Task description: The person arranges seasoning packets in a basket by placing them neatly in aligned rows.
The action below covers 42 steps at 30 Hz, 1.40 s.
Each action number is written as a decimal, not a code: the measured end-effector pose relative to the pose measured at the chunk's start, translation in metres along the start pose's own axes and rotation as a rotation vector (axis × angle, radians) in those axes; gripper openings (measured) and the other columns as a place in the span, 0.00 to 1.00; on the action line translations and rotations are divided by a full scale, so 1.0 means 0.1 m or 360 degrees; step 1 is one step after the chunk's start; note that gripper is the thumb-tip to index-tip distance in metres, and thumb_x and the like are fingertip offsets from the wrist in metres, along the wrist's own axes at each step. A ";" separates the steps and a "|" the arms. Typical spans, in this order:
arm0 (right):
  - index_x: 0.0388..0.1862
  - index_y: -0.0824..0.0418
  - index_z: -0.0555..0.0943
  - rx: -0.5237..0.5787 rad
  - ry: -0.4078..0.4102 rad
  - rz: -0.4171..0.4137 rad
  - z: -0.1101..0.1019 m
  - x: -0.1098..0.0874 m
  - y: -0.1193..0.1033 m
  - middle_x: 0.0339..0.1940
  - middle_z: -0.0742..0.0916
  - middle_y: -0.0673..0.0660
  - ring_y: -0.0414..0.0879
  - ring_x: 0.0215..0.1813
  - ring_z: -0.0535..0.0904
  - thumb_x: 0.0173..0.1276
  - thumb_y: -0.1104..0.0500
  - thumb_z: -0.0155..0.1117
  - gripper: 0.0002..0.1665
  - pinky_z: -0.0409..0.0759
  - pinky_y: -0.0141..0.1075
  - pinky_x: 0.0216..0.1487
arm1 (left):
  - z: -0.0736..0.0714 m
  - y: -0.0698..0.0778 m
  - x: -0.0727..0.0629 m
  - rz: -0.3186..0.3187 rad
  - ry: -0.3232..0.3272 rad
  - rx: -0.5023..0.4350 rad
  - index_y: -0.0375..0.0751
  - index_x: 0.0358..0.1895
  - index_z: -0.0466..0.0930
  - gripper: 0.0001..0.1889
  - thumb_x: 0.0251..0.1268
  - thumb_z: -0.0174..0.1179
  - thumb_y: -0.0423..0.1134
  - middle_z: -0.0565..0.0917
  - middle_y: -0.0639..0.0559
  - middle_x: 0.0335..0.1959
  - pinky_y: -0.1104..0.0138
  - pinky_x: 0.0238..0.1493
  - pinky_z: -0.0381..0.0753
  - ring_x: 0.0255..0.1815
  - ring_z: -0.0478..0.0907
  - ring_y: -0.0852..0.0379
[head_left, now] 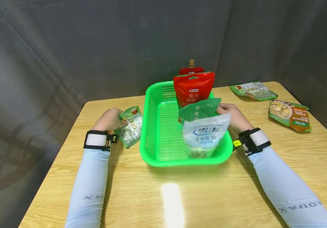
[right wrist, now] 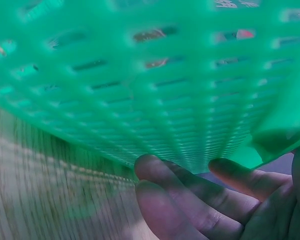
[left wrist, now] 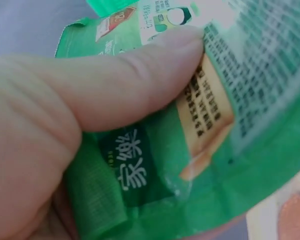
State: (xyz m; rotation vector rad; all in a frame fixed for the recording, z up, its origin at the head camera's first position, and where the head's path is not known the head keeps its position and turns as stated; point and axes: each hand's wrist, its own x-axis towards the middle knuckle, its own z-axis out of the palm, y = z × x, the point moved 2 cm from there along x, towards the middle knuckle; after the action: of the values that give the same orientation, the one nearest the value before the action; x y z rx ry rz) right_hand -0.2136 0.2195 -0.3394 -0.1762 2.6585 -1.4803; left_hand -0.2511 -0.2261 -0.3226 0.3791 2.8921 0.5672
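Observation:
My left hand (head_left: 110, 119) pinches a green seasoning packet (head_left: 132, 131) left of the green plastic basket (head_left: 152, 164). In the left wrist view the thumb (left wrist: 140, 80) lies across the packet's printed face. My right hand (head_left: 233, 117) grips the basket's right rim, partly hidden behind the pouches; in the right wrist view its fingers (right wrist: 190, 200) are outside the slotted wall, below the rim. Inside the basket stand a white salt pouch (head_left: 206, 133), a green pouch (head_left: 199, 110) behind it, a red chili pouch (head_left: 194, 87) and a red Heinz spout pouch (head_left: 191, 70).
On the wooden table (head_left: 135, 202), at the right, lie another green packet (head_left: 254, 91) and an orange-and-green packet (head_left: 290, 115) with a bowl picture. A dark grey cloth (head_left: 109, 47) hangs behind the table and along its sides.

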 end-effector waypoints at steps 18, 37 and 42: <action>0.60 0.65 0.77 0.0005 0.0004 0.0020 -0.06 0.01 0.01 0.35 0.83 0.53 0.41 0.34 0.77 0.79 0.40 0.45 0.32 0.74 0.32 0.32 | -0.34 0.25 -0.25 0.0073 0.0271 0.0056 0.35 0.33 0.81 0.06 0.66 0.65 0.33 0.81 0.45 0.27 0.59 0.30 0.72 0.25 0.74 0.50; 0.56 0.64 0.80 0.0006 0.0003 -0.0017 0.02 0.01 -0.03 0.36 0.84 0.55 0.45 0.39 0.77 0.78 0.38 0.45 0.33 0.75 0.33 0.37 | -0.57 0.39 -0.58 0.0184 0.0648 0.0030 0.37 0.34 0.85 0.03 0.63 0.67 0.32 0.86 0.43 0.30 0.60 0.23 0.70 0.24 0.76 0.49; 0.60 0.63 0.78 0.0013 -0.0004 -0.0017 0.02 -0.02 -0.02 0.42 0.84 0.59 0.47 0.42 0.77 0.78 0.37 0.45 0.34 0.75 0.34 0.40 | -0.63 0.46 -0.56 0.0229 0.0635 0.0051 0.36 0.35 0.86 0.03 0.64 0.67 0.33 0.86 0.42 0.31 0.60 0.22 0.68 0.22 0.75 0.49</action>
State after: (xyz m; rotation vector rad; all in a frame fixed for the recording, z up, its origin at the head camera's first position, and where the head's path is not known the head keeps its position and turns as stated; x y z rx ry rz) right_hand -0.2109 0.2173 -0.3386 -0.1922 2.6534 -1.4927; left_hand -0.2013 -0.2229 -0.2403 0.5370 3.2766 0.6891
